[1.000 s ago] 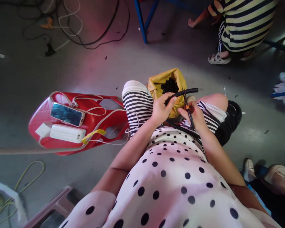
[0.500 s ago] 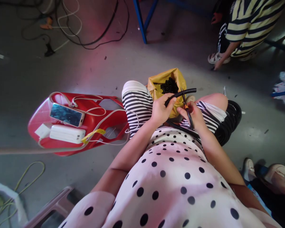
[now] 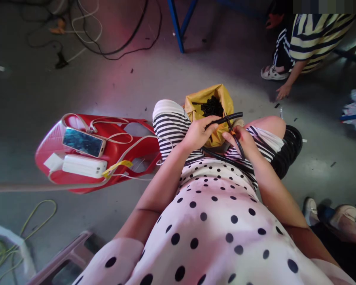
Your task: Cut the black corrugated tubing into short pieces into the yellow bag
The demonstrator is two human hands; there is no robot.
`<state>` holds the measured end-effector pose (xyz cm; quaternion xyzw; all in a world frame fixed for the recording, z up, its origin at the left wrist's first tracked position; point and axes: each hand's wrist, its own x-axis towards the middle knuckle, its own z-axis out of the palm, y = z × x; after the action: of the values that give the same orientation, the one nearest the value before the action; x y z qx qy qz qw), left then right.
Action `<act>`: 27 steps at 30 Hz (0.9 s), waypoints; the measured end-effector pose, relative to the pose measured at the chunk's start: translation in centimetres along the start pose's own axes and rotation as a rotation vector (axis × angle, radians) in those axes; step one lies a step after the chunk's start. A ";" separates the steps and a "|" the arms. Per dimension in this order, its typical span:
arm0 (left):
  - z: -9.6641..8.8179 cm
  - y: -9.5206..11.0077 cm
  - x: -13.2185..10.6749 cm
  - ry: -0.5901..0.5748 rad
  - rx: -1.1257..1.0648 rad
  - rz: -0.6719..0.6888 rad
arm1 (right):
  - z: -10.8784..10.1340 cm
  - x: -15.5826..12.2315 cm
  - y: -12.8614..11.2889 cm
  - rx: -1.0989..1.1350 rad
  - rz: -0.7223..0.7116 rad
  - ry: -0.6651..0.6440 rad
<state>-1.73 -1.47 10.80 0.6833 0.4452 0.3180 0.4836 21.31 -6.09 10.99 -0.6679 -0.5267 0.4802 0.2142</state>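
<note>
My left hand [image 3: 201, 132] is closed round a black corrugated tube [image 3: 235, 116], whose free end points right over a yellow bag [image 3: 192, 102]. Wrapped round dark-handled scissors [image 3: 240, 148] with an orange patch near the pivot, my right hand [image 3: 243, 139] is close beside the left. The scissor blades cross the tube just short of its free end; whether they cut into it I cannot tell. Many short black pieces [image 3: 212, 107] lie inside the bag between my knees. More tube runs across my lap to a black coil [image 3: 287, 154] by my right leg.
On my left a red plastic stool [image 3: 112, 118] lies with a phone [image 3: 83, 141], a white power bank [image 3: 84, 166] and cables on it. Black cables [image 3: 118, 51] trail over the floor ahead. A co-worker's hand [image 3: 284, 91] reaches down at upper right. Another person's shoes [image 3: 345, 212] are at lower right.
My hands, the tube and the scissors have shifted only slightly, the tube's free end a little down and left. The co-worker's hand has moved right and lower, fingers now spread.
</note>
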 end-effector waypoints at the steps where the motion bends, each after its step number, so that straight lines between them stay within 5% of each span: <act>1: -0.2 -0.2 0.1 -0.004 0.008 -0.012 | 0.0 0.1 0.0 -0.020 0.003 -0.007; 14: 0.1 -2.4 0.2 -0.094 0.057 -0.125 | 1.1 2.3 1.7 0.015 0.069 -0.109; 27: 3.6 -7.9 1.3 0.176 0.019 -0.489 | 5.2 6.9 3.0 -0.023 0.284 -0.162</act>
<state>-0.48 -0.56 2.21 0.5296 0.6404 0.2457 0.4990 18.17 -2.00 3.43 -0.6972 -0.4481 0.5517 0.0933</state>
